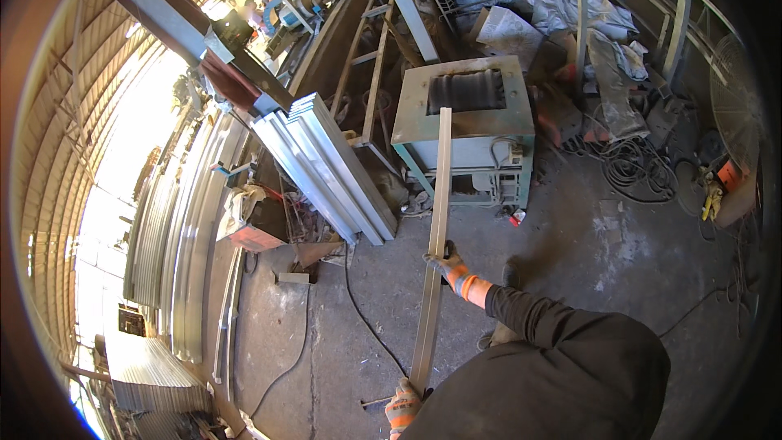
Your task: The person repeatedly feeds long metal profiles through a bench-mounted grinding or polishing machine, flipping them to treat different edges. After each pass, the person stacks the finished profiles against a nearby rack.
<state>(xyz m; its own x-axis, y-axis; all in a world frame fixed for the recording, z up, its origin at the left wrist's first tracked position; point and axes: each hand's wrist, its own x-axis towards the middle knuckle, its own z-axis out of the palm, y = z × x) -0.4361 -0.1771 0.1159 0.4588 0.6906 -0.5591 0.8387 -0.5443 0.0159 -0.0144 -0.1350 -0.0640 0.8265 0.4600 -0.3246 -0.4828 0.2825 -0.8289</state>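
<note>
Daylight glared in from the left, bleaching the opening (pixel 102 220) there; the floor (pixel 586 269) lay in dimmer shade, metal profiles (pixel 330 171) gleamed, and the roof (pixel 53 155) bowed toward a blackened rim

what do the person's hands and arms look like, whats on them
The right hand wears a work glove, grey and dark, with an orange cuff that has a lighter band. The left hand is gloved too, showing orange and grey with small dark markings. A plain, dark, near-black sleeve covers much of the right arm. The left sleeve can't be made out clearly.
</note>
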